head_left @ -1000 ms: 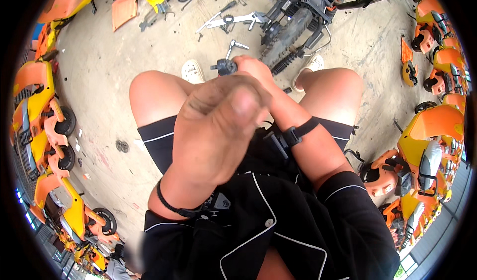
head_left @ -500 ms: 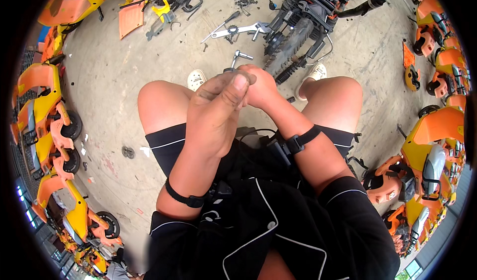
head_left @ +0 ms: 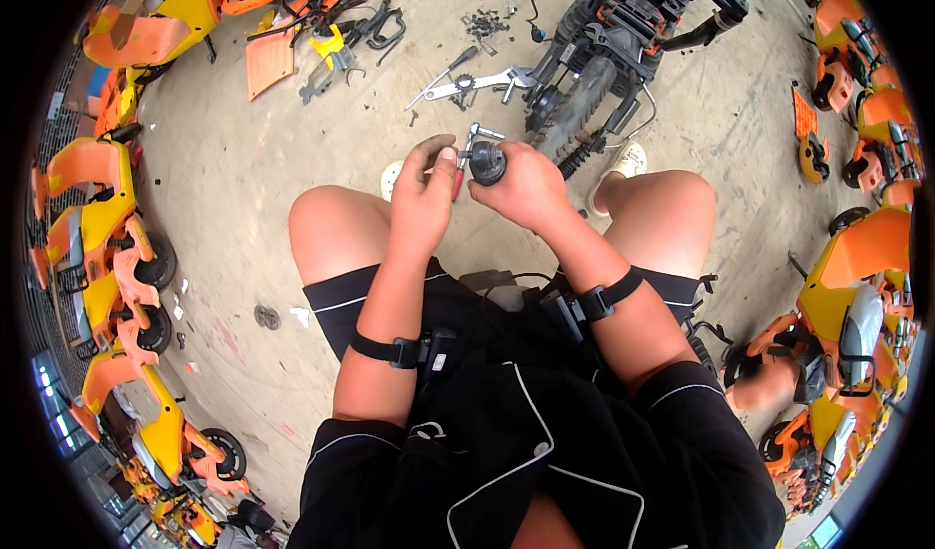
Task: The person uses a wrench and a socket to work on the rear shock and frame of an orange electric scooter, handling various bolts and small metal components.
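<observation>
In my right hand [head_left: 526,187] is a black rounded part [head_left: 488,165], its fingers wrapped round the side. A short stub [head_left: 465,154] sticks out of this part to the left. The thumb and fingers of my left hand [head_left: 423,184] are bent together at the stub's end; their exact contact is partly hidden. Beyond both hands lies a silver socket wrench [head_left: 484,133] on the floor. Something with a red handle [head_left: 458,183] shows between my hands, lower than the black part.
A partly stripped vehicle with a knobbly tyre [head_left: 582,101] stands ahead. Left of it lie a wrench [head_left: 466,86], a screwdriver [head_left: 440,78], a heap of small fasteners [head_left: 484,27] and an orange panel [head_left: 270,62]. Rows of orange-yellow scooters [head_left: 109,266] line both sides.
My hands have moved slightly apart and the left hand has lowered. The black rounded part, mostly hidden before, now shows in my right hand. The view has shifted a little.
</observation>
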Motion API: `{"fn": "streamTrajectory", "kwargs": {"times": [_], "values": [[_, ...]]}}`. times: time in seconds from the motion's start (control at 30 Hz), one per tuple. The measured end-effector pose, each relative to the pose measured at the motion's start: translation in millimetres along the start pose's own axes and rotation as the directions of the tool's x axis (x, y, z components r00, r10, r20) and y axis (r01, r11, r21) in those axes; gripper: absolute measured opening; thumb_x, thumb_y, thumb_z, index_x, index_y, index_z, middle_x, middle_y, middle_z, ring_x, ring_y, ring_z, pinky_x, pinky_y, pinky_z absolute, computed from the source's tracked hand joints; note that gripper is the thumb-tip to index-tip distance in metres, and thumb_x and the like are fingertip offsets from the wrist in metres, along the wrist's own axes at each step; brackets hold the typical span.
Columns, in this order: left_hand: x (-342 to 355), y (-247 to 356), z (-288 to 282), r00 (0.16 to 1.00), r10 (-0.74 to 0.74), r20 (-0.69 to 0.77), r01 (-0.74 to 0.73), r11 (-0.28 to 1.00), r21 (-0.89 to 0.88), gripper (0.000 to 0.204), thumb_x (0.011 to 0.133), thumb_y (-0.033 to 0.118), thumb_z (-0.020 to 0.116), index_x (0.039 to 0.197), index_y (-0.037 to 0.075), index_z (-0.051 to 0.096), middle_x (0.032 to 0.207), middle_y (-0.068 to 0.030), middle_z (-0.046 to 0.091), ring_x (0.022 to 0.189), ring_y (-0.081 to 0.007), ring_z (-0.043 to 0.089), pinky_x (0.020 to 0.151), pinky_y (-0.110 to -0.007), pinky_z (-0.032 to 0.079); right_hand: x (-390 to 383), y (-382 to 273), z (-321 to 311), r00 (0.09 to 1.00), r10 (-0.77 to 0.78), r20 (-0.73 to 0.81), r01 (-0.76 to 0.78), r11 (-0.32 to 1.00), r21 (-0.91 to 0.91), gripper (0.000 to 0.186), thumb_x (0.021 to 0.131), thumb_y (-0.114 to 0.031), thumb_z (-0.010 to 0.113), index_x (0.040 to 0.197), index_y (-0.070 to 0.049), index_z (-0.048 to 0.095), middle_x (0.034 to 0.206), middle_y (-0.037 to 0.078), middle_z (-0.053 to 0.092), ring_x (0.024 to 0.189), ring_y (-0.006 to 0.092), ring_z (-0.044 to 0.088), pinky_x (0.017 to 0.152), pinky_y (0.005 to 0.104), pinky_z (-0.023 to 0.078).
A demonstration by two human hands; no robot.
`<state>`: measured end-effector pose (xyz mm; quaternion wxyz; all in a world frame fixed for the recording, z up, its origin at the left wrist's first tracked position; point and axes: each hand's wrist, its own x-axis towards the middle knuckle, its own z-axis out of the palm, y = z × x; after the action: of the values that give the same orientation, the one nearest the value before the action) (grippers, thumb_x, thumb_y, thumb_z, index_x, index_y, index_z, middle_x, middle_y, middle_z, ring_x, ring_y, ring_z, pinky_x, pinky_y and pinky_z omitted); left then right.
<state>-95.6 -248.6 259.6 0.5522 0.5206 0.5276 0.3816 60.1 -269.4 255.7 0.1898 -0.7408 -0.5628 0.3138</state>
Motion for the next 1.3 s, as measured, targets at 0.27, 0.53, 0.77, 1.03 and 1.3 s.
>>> {"fn": "streamTrajectory", "kwargs": {"times": [0.27,0.53,0.77,1.03,1.3], "values": [[1.5,-16.8,13.1,0.980,0.178,0.091,-0.192,0.965,0.181,0.034,0.090,0.016,0.068,0.119,0.000,0.062,0.106,-0.0105,0.063,0.096,-0.0176,0.061,0.082,-0.029,0.049,5.8,-0.3,-5.2,0.978,0.173,0.115,-0.175,0.985,0.010,0.051,0.061,-0.039,0.079,0.092,-0.001,0.068,0.098,0.018,0.070,0.090,0.0330,0.069,0.077,0.0419,0.055],[-4.0,-14.8,23.6,0.978,0.209,0.017,-0.205,0.935,0.288,0.046,0.083,0.024,0.076,0.120,0.000,0.061,0.110,-0.0125,0.062,0.102,-0.0213,0.059,0.086,-0.035,0.048,7.5,8.7,11.7,0.990,0.142,0.012,-0.141,0.988,-0.064,0.048,0.068,-0.039,0.076,0.092,0.000,0.066,0.100,0.019,0.068,0.092,0.0343,0.069,0.078,0.0427,0.055],[-2.9,-22.8,26.2,0.977,0.214,0.007,-0.196,0.881,0.430,0.053,0.077,0.023,0.080,0.115,-0.007,0.057,0.116,-0.0193,0.056,0.107,-0.0290,0.057,0.091,-0.037,0.051,7.4,14.8,22.1,0.996,0.078,0.032,-0.070,0.978,-0.198,0.039,0.076,-0.036,0.068,0.093,0.000,0.065,0.099,0.020,0.067,0.091,0.0343,0.069,0.078,0.0441,0.055],[-2.5,-22.6,24.1,0.994,0.112,0.009,-0.101,0.853,0.512,0.051,0.076,0.024,0.080,0.110,-0.007,0.058,0.109,-0.0221,0.058,0.102,-0.0328,0.059,0.087,-0.040,0.051,9.2,19.8,32.7,0.991,0.107,0.081,-0.086,0.969,-0.230,0.041,0.076,-0.036,0.067,0.096,-0.001,0.067,0.101,0.019,0.068,0.092,0.0331,0.069,0.079,0.0432,0.056],[-2.5,-23.3,24.2,0.958,0.275,0.082,-0.255,0.686,0.681,0.054,0.073,0.019,0.080,0.121,0.004,0.059,0.122,-0.0158,0.054,0.114,-0.0345,0.051,0.097,-0.043,0.043,10.0,23.5,38.6,0.975,0.141,0.174,-0.090,0.958,-0.272,0.041,0.077,-0.038,0.066,0.094,-0.001,0.071,0.098,0.019,0.070,0.092,0.0322,0.070,0.079,0.0416,0.056]]}}
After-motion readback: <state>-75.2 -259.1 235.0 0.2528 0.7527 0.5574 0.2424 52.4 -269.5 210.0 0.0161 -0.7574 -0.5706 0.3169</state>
